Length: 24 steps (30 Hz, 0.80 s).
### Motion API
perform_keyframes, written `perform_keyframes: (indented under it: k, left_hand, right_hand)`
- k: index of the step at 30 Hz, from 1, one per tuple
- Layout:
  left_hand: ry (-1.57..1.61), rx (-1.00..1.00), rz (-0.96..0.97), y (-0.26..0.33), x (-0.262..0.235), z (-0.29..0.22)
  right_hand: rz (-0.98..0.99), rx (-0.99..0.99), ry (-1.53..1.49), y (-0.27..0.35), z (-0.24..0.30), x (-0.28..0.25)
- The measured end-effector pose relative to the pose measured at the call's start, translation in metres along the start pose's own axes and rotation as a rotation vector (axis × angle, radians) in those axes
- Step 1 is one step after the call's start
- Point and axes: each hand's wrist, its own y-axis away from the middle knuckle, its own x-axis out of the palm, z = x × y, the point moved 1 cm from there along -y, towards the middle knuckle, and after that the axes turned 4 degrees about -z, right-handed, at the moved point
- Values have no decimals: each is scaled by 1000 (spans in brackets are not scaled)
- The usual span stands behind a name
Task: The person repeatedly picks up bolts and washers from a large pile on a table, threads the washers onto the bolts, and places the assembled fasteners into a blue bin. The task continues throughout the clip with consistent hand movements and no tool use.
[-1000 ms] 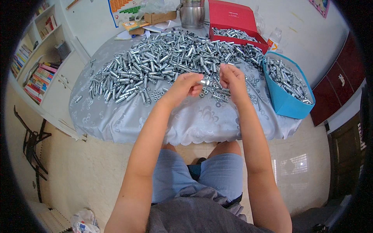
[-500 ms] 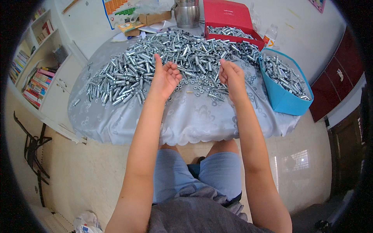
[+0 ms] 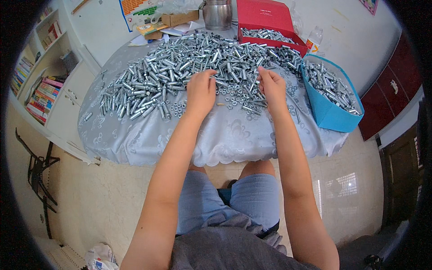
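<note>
On the left stood a shelf with books (image 3: pixel 38 96). The round surface (image 3: pixel 148 139) wore a pale cloth, and a big heap of shiny metal sleeves (image 3: pixel 180 67) lay across it.

The left hand (image 3: pixel 200 92) rested at the near edge of the heap with its fingers curled; it seemed to pinch one thin sleeve, but I could not tell for sure. Small nuts (image 3: pixel 176 108) lay loose just beside it.

The right hand (image 3: pixel 271 87) sat close by, fingers bent down into the pieces. What it held was hidden.

To do this well, I think each hand should pick just one piece and keep the small nuts from rolling off.

Farther right were a red box (image 3: pixel 270 20) and a blue bin (image 3: pixel 333 114), both with metal pieces inside.
</note>
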Motion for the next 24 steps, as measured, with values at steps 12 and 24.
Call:
perform_keyframes:
  k: [12,24]
  left_hand:
    - [-211,79,131,13,5,1]
    - [-46,-40,124,11,1,-5]
  right_hand:
    - [452,-730,867,19,11,-1]
    - [630,-577,1061,26,13,-7]
